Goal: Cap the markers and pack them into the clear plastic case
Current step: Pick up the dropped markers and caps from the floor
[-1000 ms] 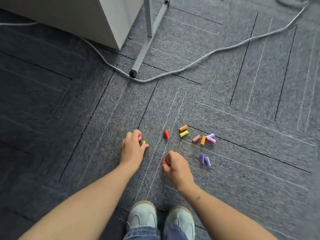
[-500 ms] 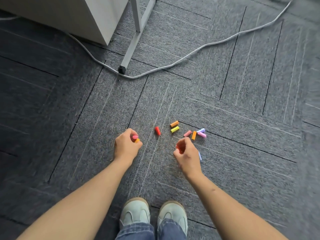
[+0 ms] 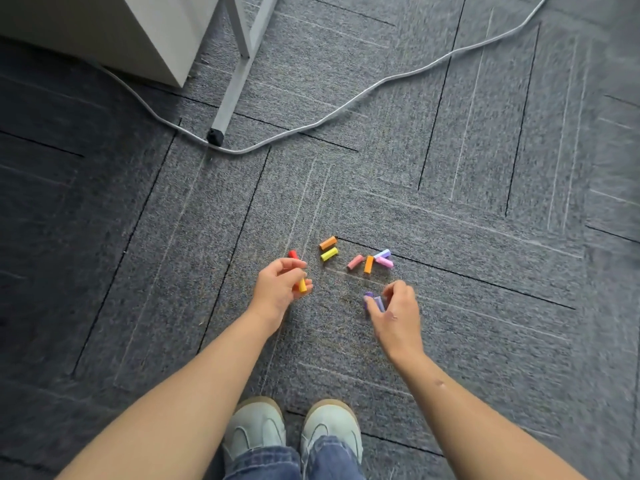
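Pinched in the curled fingers of the left hand (image 3: 280, 289) is a short yellow-orange plastic marker cap (image 3: 302, 285). Two small purple plastic caps (image 3: 376, 301) are gripped between the thumb and fingertips of the right hand (image 3: 396, 315), low at the grey carpet tiles (image 3: 485, 168). Just beyond the hands more caps are scattered: a red cap (image 3: 293, 254) partly hidden by the left fingers, an orange cap (image 3: 328, 242) beside a yellow cap (image 3: 329, 254), and a touching cluster of four caps (image 3: 369, 264) in salmon, orange, lilac and pink. Farther off, a white cable (image 3: 346, 107) is run past the black foot of a grey metal leg (image 3: 228, 95), beside a white cabinet (image 3: 149, 32)
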Action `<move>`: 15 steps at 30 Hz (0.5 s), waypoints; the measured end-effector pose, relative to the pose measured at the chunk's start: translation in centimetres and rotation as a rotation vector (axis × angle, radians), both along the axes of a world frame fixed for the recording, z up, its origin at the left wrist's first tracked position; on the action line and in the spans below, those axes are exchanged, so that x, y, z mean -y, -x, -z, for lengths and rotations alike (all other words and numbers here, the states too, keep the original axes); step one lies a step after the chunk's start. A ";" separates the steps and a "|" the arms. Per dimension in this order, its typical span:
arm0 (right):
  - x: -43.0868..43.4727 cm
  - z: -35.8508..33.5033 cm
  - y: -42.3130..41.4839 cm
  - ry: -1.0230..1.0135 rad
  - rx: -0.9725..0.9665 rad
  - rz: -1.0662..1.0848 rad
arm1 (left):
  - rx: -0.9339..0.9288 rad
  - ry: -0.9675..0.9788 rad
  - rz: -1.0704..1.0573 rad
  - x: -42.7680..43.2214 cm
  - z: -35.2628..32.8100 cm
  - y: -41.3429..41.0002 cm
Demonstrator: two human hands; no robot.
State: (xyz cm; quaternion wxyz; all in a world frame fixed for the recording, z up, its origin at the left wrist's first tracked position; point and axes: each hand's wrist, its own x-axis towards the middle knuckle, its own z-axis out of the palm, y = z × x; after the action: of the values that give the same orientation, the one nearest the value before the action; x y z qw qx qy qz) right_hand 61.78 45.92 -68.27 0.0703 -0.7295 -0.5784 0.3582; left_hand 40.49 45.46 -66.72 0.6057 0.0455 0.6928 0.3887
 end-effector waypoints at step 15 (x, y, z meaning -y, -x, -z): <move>0.6 0.4 0.4 0.030 -0.010 -0.055 | -0.736 0.168 0.303 -2.2 1.0 0.5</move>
State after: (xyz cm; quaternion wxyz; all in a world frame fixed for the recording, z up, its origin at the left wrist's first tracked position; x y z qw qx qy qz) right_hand 61.39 45.33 -68.65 0.0524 -0.7125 -0.5924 0.3724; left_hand 40.00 47.64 -67.74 0.3694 0.2335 0.8782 0.1946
